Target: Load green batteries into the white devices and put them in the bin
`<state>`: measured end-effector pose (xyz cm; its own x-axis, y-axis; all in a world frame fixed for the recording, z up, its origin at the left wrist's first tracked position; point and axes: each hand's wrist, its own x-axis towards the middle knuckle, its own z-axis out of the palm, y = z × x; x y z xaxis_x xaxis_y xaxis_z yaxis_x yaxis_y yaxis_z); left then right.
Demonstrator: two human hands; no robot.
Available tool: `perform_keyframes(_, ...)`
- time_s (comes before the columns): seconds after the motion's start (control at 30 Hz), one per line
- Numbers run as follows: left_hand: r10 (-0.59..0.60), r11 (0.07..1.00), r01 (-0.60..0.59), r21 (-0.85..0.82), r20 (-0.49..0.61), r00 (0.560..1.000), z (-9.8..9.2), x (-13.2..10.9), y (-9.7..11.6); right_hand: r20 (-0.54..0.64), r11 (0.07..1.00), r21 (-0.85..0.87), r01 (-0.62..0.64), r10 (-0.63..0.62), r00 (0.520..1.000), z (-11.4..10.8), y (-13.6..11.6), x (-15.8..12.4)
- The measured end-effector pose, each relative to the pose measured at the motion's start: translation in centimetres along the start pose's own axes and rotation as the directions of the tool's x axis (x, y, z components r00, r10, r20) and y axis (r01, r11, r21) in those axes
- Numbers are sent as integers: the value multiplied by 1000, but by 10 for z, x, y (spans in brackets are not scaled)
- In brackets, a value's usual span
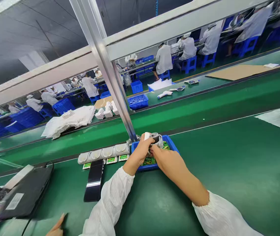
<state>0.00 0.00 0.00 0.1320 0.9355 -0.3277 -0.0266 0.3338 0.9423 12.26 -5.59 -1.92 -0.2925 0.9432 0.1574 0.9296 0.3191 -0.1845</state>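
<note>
— Nearest the camera: note white sleeves (pixel 107 203). State finger grip and position.
— Holding a pale rolled cuff (pixel 157 140), narrowly gripped by left hand (pixel 143 147) and right hand (pixel 168 160), over a blue tray (pixel 173 144) of green batteries (pixel 149 161).
— State likely faults.
— Could drop the cuff among the batteries, through a loose pinch. Could knock the neighbouring cuff row (pixel 108 152) or black phone (pixel 94 182), through a wide left-arm swing.

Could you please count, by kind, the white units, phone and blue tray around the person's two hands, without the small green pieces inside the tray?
White units in the row: 4
White unit between left hand and right hand: 1
Phone: 1
Blue tray: 1
Total: 7
</note>
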Motion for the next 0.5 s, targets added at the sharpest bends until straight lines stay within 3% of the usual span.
perform_keyframes(0.33,114,986,-128,-108,-130,985,10,-3,-7,-106,987,141,-74,89,990,10,-7,-7)
perform_keyframes(0.5,120,985,-134,-107,-128,985,7,1,-8,-138,983,167,-73,96,986,15,-7,-8)
